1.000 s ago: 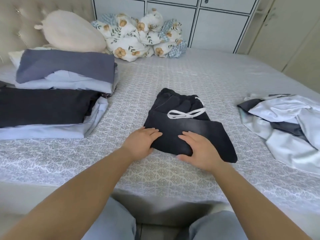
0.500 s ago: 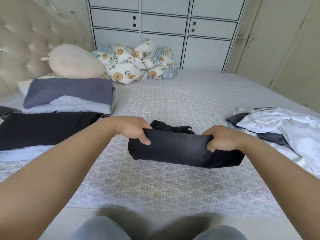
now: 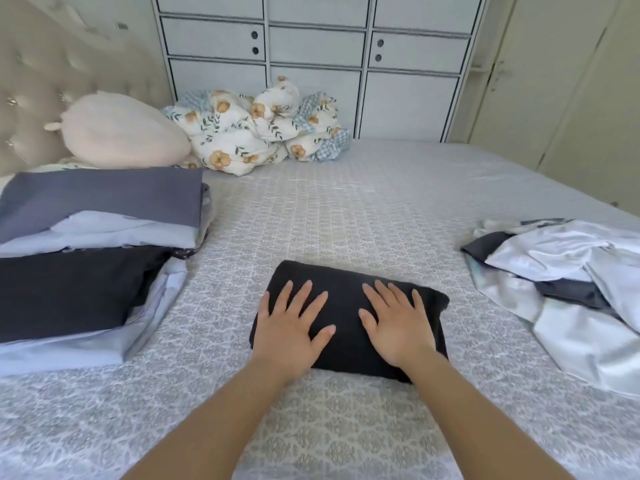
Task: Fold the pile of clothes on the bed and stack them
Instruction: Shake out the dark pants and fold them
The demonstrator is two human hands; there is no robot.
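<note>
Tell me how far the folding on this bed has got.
Done: two folded stacks sit on the left of the bed. In hand: the left hand and right hand press flat on a folded black garment, not yet stacked. Left: the rumpled pale and dark clothes on the right.

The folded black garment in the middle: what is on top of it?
Both hands, left hand and right hand, lie flat on the folded black garment. Its drawstring is not visible.
</note>
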